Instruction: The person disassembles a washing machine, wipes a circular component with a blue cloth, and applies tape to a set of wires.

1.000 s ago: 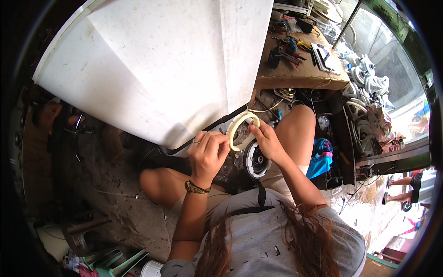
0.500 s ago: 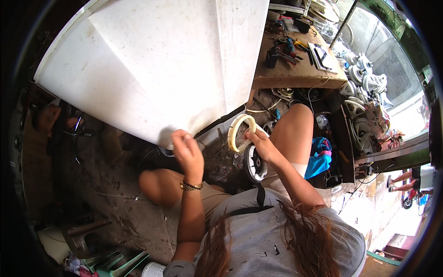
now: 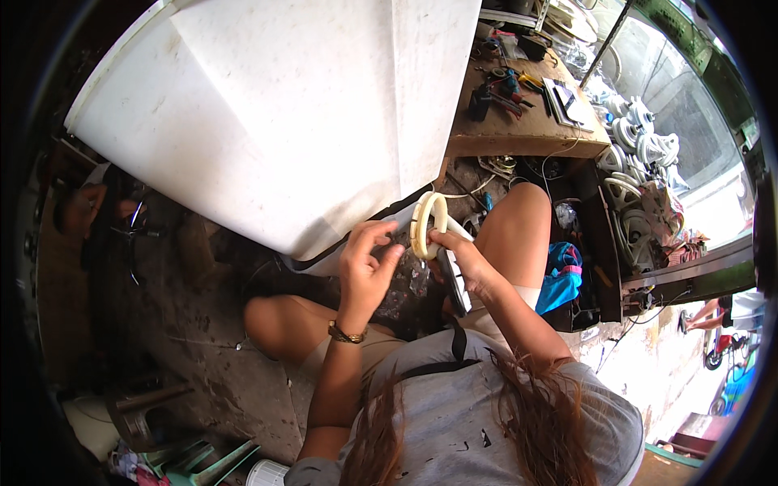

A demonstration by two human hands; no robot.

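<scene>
In my right hand [image 3: 462, 257] is a cream plastic ring [image 3: 419, 231], gripped by its near side and standing up on edge. A round part with a black rim and white inside [image 3: 456, 285] hangs just below that ring, in or against the same hand; it shows nearly edge-on, and the fingers behind it are hidden. My left hand [image 3: 369, 266] is raised to the left of the ring, apart from it. Its fingers are spread and slightly curled, holding nothing.
A large white panel [image 3: 292, 113] rises in front of me. Tools [image 3: 506, 101] lie on a wooden bench [image 3: 527, 146] at the far right. Beyond are piled white pulleys [image 3: 656, 147]. A blue cloth [image 3: 561, 279] lies beside my right knee. Other people are at both sides.
My left hand has moved right, away from the white panel and closer to the ring, its fingers opening. The black-rimmed part has turned from face-on to nearly edge-on.
</scene>
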